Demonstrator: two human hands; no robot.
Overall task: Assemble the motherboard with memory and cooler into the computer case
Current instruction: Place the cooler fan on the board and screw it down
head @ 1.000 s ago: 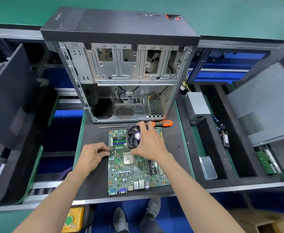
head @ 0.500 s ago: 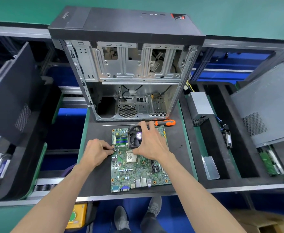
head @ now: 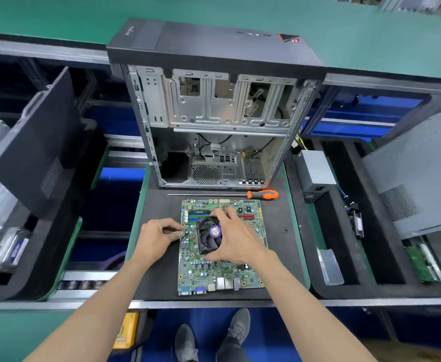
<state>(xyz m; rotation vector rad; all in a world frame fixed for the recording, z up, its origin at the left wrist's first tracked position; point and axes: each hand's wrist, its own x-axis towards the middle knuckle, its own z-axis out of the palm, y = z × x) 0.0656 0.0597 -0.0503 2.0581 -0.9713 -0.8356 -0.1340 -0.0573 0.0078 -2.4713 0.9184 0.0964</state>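
On the motherboard [head: 222, 273], right hand [head: 236, 240] grips the purple-labelled cooler [head: 210, 237], now moved to centre; left hand [head: 156, 237] pinches its wires; writing unreadable.

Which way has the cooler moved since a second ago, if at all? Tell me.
Yes. The cooler moved toward the person, from the motherboard's far edge to its middle.

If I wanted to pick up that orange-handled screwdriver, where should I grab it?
Probably by the thick orange handle of the screwdriver, coming down from above. It lies flat on the black mat between the computer case and the motherboard, handle to the right; the long thin shaft offers little to hold.
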